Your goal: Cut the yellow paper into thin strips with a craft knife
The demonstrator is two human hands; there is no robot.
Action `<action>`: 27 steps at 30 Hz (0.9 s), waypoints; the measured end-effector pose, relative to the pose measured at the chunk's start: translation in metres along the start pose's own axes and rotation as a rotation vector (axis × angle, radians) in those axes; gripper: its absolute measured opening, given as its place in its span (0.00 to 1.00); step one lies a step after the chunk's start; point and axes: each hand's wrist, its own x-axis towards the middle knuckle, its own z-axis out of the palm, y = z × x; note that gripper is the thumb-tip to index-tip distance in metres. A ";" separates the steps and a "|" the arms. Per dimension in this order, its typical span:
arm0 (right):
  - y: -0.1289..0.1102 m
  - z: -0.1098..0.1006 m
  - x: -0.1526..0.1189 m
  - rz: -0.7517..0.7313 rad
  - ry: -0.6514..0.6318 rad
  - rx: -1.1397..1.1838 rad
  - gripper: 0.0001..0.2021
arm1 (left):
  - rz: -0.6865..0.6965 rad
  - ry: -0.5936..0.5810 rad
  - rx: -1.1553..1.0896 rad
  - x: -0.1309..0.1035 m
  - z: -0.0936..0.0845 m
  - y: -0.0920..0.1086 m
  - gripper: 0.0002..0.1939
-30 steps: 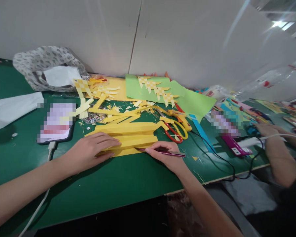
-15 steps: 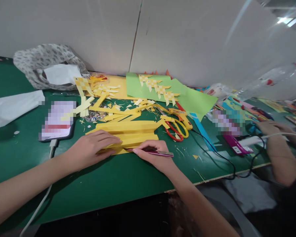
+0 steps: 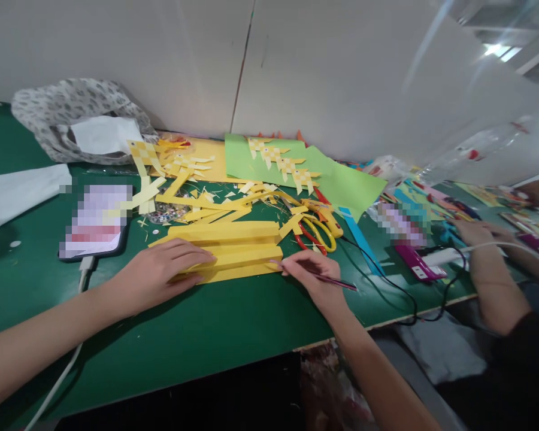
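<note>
A yellow paper sheet [image 3: 233, 258], creased into lengthwise pleats, lies on the green table before me. My left hand [image 3: 166, 269] grips its left end, fingers on top and thumb at the near edge. In my right hand [image 3: 312, 272] is a slim dark pencil [image 3: 336, 281] with reddish stripes, its tip near the sheet's right end. Just beyond that hand are red-handled scissors [image 3: 305, 239] and a yellow tool with a black cord, perhaps a glue gun [image 3: 323, 215]. Yellow paper strips [image 3: 215, 209] and scraps lie behind the sheet.
A charging phone [image 3: 96, 221] lies at left, near a patterned cloth bag [image 3: 81, 120]. Woven paper fish [image 3: 281, 164] rest on green paper [image 3: 341, 179] at the wall. To the right are a magenta-ended power strip [image 3: 420, 263], cords and another person's arm [image 3: 494, 281].
My right hand has slid right along the near part of the yellow sheet, carrying the pencil toward its right end. The left hand keeps its hold. The view has shifted slightly.
</note>
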 end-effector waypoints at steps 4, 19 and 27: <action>0.003 -0.010 0.002 -0.116 0.105 -0.021 0.28 | -0.016 -0.017 0.004 0.000 0.000 0.000 0.16; 0.018 0.007 0.038 -0.145 -0.065 -0.552 0.21 | 0.001 -0.005 0.042 -0.004 0.003 -0.002 0.15; 0.002 0.010 0.035 -0.249 0.401 -0.149 0.24 | 0.002 -0.017 0.014 -0.002 0.000 0.000 0.15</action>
